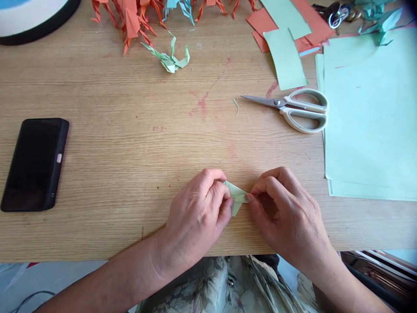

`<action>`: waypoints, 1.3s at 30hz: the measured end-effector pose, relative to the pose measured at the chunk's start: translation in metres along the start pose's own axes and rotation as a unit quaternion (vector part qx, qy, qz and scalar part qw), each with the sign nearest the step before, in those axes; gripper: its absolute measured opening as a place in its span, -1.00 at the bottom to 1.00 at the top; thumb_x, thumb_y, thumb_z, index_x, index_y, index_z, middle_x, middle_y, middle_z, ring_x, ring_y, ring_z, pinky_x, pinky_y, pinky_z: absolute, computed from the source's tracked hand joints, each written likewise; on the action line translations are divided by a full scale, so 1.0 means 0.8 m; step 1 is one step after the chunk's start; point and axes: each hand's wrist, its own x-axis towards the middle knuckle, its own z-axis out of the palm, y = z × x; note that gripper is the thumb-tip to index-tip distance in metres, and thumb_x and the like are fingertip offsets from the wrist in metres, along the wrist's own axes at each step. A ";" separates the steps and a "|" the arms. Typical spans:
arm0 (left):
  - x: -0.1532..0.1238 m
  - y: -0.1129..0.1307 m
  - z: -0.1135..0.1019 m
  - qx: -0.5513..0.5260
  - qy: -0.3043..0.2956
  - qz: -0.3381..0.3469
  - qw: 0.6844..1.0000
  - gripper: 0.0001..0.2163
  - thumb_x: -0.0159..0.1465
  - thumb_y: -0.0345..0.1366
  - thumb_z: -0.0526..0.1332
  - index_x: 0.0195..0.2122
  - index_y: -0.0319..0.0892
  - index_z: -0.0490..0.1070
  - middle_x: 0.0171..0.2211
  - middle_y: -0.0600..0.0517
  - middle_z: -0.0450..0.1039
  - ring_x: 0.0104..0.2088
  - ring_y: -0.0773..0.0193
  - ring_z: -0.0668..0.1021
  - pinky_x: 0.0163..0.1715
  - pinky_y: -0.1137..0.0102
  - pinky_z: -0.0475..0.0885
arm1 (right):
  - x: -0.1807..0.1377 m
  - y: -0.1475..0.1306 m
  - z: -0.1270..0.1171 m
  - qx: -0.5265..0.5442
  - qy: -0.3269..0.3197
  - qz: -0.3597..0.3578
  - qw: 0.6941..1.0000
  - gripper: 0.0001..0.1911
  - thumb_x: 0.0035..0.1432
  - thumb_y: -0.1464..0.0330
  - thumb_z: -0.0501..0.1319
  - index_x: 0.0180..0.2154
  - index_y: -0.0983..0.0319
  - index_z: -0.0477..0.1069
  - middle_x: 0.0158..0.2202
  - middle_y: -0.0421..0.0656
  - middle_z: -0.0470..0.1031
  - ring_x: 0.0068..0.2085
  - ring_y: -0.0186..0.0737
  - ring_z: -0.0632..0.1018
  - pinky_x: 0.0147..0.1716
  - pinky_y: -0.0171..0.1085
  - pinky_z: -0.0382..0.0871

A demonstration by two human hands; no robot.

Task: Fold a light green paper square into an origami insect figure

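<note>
A small piece of folded light green paper [237,192] is held between both hands near the table's front edge. My left hand [201,208] pinches its left side with thumb and fingers, which cover part of it. With thumb and forefinger, my right hand [288,204] grips the pointed right tip. Creases and a flap hanging toward me show on the paper. Farther back lies a finished-looking light green folded paper figure [171,58] with thin bent points. Scissors [286,106] with pale handles rest beyond my right hand, slightly spread, beside a thin green paper scrap [236,106].
On the left lies a black phone [34,163]. Orange folded paper figures [132,19] and a blue one [179,6] stand at the back. Green sheets [371,117] are stacked on the right, with cut green pieces [286,61] and keys [337,15] behind. A round white object [32,19] fills the back-left corner.
</note>
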 end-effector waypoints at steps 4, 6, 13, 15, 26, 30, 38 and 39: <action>0.002 0.000 0.002 0.005 0.003 -0.002 1.000 -0.91 0.32 -0.45 0.15 -0.33 -0.19 0.37 -0.12 -0.06 0.44 -0.18 0.23 0.57 -0.19 0.34 0.49 | 0.000 0.000 0.000 -0.007 -0.002 0.005 1.000 -0.87 0.33 0.37 0.15 -0.33 0.18 0.34 -0.29 -0.14 0.38 -0.42 -0.30 0.40 -0.47 -0.26 0.29; 0.002 0.001 0.002 0.009 0.005 -0.004 1.000 -0.92 0.31 -0.45 0.15 -0.34 -0.19 0.36 -0.12 -0.06 0.43 -0.18 0.23 0.57 -0.20 0.34 0.49 | 0.000 -0.001 0.000 -0.012 -0.003 0.007 1.000 -0.87 0.32 0.37 0.16 -0.34 0.19 0.34 -0.29 -0.15 0.38 -0.42 -0.31 0.39 -0.47 -0.27 0.28; 0.003 0.002 0.001 0.024 -0.007 -0.002 1.000 -0.92 0.33 -0.44 0.14 -0.32 -0.19 0.34 -0.15 -0.04 0.40 -0.21 0.22 0.55 -0.22 0.33 0.48 | 0.001 -0.002 0.000 -0.026 -0.014 0.013 0.999 -0.86 0.31 0.36 0.15 -0.35 0.19 0.31 -0.29 -0.17 0.36 -0.45 -0.35 0.36 -0.49 -0.30 0.23; 0.003 0.003 0.001 0.027 -0.012 -0.004 1.000 -0.94 0.33 -0.44 0.15 -0.30 -0.19 0.35 -0.16 -0.03 0.39 -0.23 0.23 0.54 -0.24 0.33 0.48 | 0.001 -0.002 0.000 -0.033 -0.016 0.013 0.999 -0.86 0.31 0.36 0.15 -0.35 0.19 0.31 -0.28 -0.17 0.36 -0.45 -0.35 0.36 -0.49 -0.29 0.22; -0.017 -0.017 -0.016 -0.046 -0.024 0.061 0.997 -0.75 0.37 -0.60 0.06 -0.04 -0.23 0.43 0.06 -0.04 0.45 0.02 0.28 0.52 0.07 0.37 0.44 | 0.000 0.000 0.002 -0.036 -0.017 0.019 0.999 -0.90 0.28 0.37 0.15 -0.33 0.19 0.32 -0.29 -0.20 0.34 -0.48 -0.36 0.36 -0.50 -0.30 0.19; -0.031 -0.030 -0.024 0.007 -0.047 0.165 0.985 -0.63 0.37 -0.59 0.11 0.19 -0.34 0.35 0.28 -0.14 0.33 0.09 0.19 0.49 0.13 0.28 0.43 | 0.001 0.000 0.003 -0.035 -0.014 0.015 0.999 -0.91 0.26 0.38 0.16 -0.34 0.19 0.32 -0.29 -0.20 0.34 -0.47 -0.37 0.36 -0.50 -0.30 0.19; -0.023 -0.028 -0.034 0.104 -0.059 0.281 0.952 -0.69 0.43 -0.54 0.03 0.12 -0.47 0.41 0.12 -0.21 0.50 0.01 0.06 0.54 -0.11 0.20 0.53 | 0.001 0.001 0.003 -0.035 -0.014 0.019 0.999 -0.91 0.26 0.38 0.16 -0.34 0.19 0.31 -0.29 -0.20 0.35 -0.45 -0.35 0.37 -0.48 -0.29 0.19; -0.021 -0.027 -0.033 0.108 -0.058 0.283 0.951 -0.70 0.43 -0.54 0.04 0.11 -0.46 0.43 0.09 -0.20 0.52 -0.02 0.06 0.54 -0.12 0.20 0.53 | 0.000 0.000 0.003 -0.036 -0.014 0.020 0.999 -0.91 0.26 0.38 0.16 -0.35 0.19 0.31 -0.29 -0.20 0.35 -0.45 -0.35 0.37 -0.48 -0.29 0.19</action>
